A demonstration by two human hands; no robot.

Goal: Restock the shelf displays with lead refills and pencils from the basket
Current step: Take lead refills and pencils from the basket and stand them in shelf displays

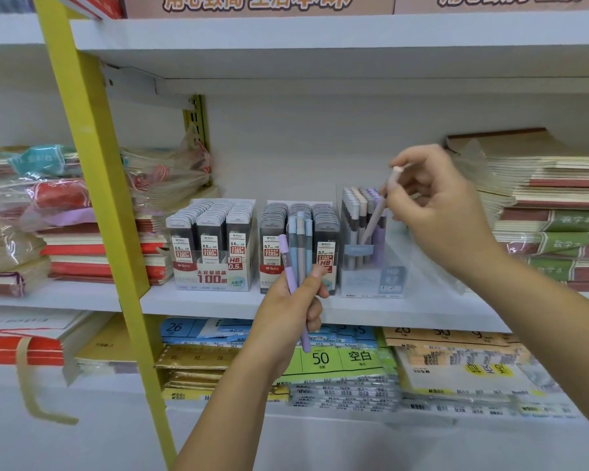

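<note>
My left hand [291,309] grips a bunch of pastel pencils [299,248], purple and blue, upright in front of the middle shelf. My right hand [437,205] pinches one pale pink-purple pencil [376,212] by its upper end, its tip slanting down into the clear pencil display box [371,277], which stands several pencils upright at its back. Left of it sit two lead refill display boxes: the 0.5 HB box [213,246] and the 0.7 HB box [298,280], partly hidden by my left hand. No basket is in view.
A yellow ladder rail [92,185] crosses the left of the shelf. Stacks of notebooks [551,215] lie at the right, wrapped notebooks [65,215] at the left. The lower shelf holds packs of paper pads [337,362]. The white shelf board [198,299] runs under the display boxes.
</note>
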